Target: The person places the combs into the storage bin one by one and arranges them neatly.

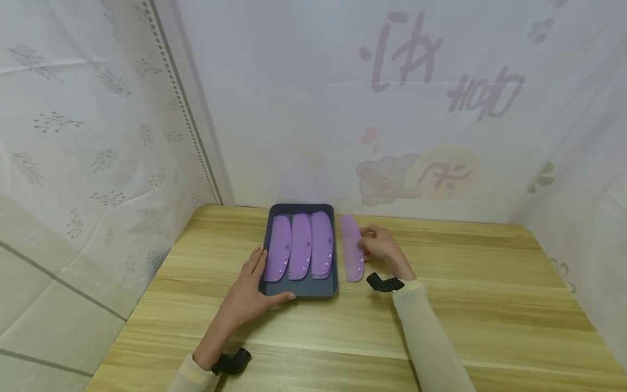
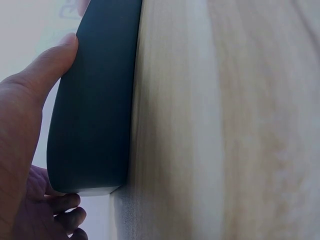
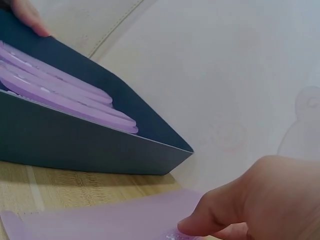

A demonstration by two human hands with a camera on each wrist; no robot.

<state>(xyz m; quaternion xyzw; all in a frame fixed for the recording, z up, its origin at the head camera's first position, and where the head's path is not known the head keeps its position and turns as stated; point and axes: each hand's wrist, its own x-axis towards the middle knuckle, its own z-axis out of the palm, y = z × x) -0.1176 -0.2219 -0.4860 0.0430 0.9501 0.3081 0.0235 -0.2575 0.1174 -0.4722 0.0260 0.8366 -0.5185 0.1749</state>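
A dark grey tray [image 1: 302,289] stands on the table with three purple combs in it: a left comb [image 1: 280,245], a middle comb [image 1: 301,245] and a right comb [image 1: 321,245], side by side. My left hand [image 1: 247,294] holds the tray's near left corner, its thumb at the front wall and its fingers along the left side. Just right of the tray, another purple comb [image 1: 350,247] lies flat or nearly so. My right hand [image 1: 382,246] pinches that comb by its right edge, the thumb [image 3: 200,220] on top; the other fingers are partly hidden.
The wood-grain table [image 1: 318,343] ends at a printed white cloth [image 1: 294,109] close behind the tray. Another patterned cloth [image 1: 98,136] hangs on the left. A black wrist camera [image 1: 384,283] sits on my right wrist.
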